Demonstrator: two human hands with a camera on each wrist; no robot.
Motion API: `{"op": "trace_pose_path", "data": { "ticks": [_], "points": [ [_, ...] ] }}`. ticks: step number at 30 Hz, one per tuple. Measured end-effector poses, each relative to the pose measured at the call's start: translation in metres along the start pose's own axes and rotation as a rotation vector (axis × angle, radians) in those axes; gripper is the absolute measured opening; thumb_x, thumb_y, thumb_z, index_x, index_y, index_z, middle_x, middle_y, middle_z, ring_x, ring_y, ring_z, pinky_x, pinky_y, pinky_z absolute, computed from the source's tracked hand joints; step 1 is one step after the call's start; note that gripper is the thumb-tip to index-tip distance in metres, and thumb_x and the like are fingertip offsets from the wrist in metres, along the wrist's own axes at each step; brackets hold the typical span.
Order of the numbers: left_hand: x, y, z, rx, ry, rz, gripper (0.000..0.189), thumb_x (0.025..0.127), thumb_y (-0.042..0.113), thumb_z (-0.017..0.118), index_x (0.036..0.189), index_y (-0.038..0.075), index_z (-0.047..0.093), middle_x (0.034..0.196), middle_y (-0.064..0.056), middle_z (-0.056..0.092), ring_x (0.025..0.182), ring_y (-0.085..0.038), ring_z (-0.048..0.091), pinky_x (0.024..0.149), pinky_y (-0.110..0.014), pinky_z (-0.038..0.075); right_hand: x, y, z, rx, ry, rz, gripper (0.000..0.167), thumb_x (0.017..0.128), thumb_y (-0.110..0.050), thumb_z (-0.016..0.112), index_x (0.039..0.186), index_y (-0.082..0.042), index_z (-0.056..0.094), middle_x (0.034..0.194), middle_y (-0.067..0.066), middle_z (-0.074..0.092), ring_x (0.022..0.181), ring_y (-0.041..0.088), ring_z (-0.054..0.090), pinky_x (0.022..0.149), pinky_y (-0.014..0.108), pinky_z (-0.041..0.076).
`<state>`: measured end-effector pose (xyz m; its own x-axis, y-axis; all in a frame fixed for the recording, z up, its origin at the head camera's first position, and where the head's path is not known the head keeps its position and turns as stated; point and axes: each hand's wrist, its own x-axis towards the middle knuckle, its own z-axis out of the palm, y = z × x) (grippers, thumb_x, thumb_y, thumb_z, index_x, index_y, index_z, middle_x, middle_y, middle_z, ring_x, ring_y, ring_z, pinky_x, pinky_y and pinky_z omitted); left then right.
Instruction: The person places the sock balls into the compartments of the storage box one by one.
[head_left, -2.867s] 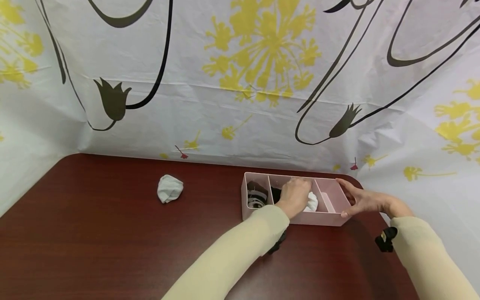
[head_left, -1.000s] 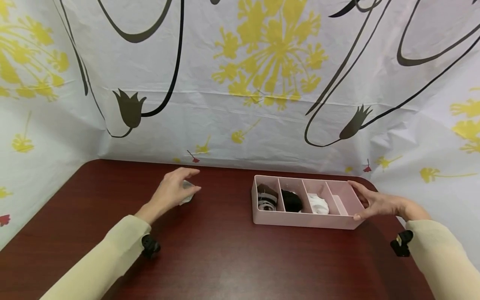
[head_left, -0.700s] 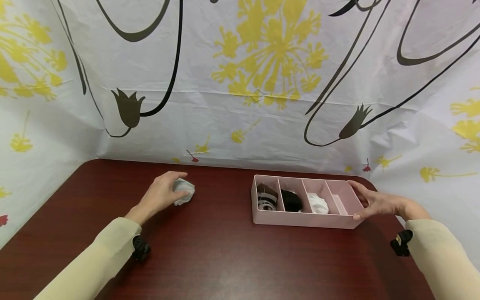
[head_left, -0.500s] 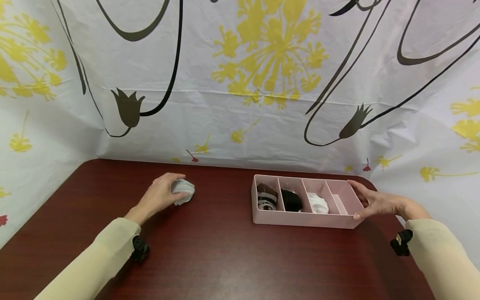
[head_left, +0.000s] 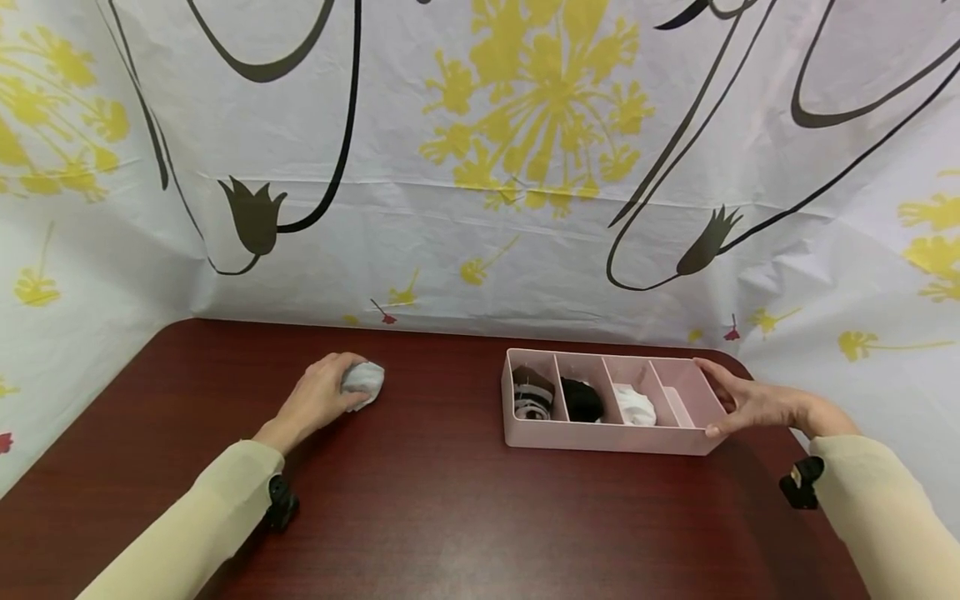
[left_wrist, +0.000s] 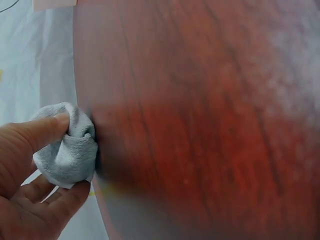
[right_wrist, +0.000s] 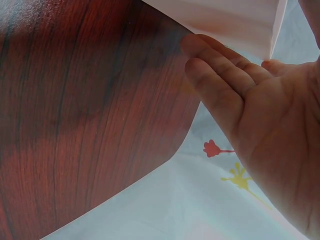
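Observation:
On the left part of the table, my left hand [head_left: 318,396] holds a light grey rolled-up sock bundle [head_left: 363,383] between thumb and fingers. Up close in the left wrist view, the sock bundle [left_wrist: 70,155] looks soft, with a tucked fold near the thumb. At the right, my right hand [head_left: 757,408] grips the end of a pink divided box [head_left: 600,436], thumb at the front corner and fingers at the back one. From left to right, its compartments hold a grey striped roll [head_left: 532,400], a black bundle [head_left: 582,402] and a white bundle [head_left: 636,407].
The box's rightmost compartment contains a small pale strip [head_left: 678,407] along its divider. Behind the dark red wooden table [head_left: 450,517] hangs a white sheet [head_left: 420,217] with flower prints. The box stands near the table's back right corner.
My left hand left the box, moved left to the grey sock bundle and closed its fingers round it, shifting it slightly left. My right hand stays on the box end.

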<state>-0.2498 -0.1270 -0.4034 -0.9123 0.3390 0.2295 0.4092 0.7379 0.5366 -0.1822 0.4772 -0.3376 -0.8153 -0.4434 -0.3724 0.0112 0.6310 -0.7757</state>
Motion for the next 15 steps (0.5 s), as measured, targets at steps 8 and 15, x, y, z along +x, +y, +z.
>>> {"op": "trace_pose_path", "data": {
  "ticks": [8, 15],
  "points": [
    [0.0, 0.002, 0.003, 0.001, 0.064, 0.007, 0.043, 0.078, 0.013, 0.077, 0.116, 0.003, 0.06, 0.106, -0.016, 0.062, 0.088, -0.028, 0.057, 0.073, -0.044, 0.048, -0.002, 0.0, 0.0, -0.003, 0.003, -0.003, 0.106, 0.08, -0.005, 0.07, 0.143, 0.003, -0.015, 0.138, 0.041, 0.019, 0.108, -0.006, 0.047, 0.082, 0.022, 0.048],
    [0.006, 0.017, 0.003, -0.064, 0.092, 0.051, 0.043, 0.077, 0.013, 0.077, 0.115, 0.002, 0.059, 0.107, -0.016, 0.063, 0.09, -0.027, 0.059, 0.075, -0.044, 0.049, -0.001, -0.002, 0.001, -0.011, 0.012, -0.005, 0.106, 0.08, -0.005, 0.071, 0.143, 0.004, -0.015, 0.138, 0.041, 0.019, 0.108, -0.008, 0.045, 0.082, 0.022, 0.048]
  ]
}}
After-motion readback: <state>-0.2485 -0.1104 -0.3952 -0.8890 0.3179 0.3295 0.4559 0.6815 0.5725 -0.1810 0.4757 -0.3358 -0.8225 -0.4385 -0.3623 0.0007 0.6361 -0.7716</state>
